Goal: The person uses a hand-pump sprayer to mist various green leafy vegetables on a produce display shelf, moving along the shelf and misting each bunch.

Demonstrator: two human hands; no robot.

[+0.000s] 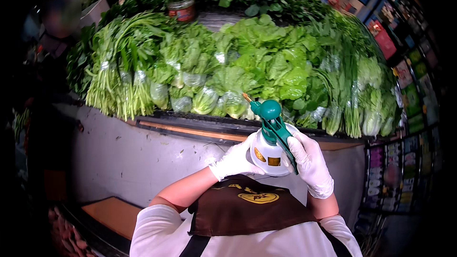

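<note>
A: Item, and its place?
B: Spray bottle (267,161), one, white, with green pump head (270,110); just right of centre, below the leafy greens (281,59); brass-coloured nozzle (246,97) toward upper left.
A: Hands?
B: Left hand (238,158), gloved, clamped round the bottle's left side; right hand (311,162), gloved, closed about the green lever (284,140); whether it is pressed, cannot tell from this angle.
A: Step, and requirement?
B: By judgement, bottle steadied for spraying; next move calls for firm left support, nozzle aimed, right squeezing.
</note>
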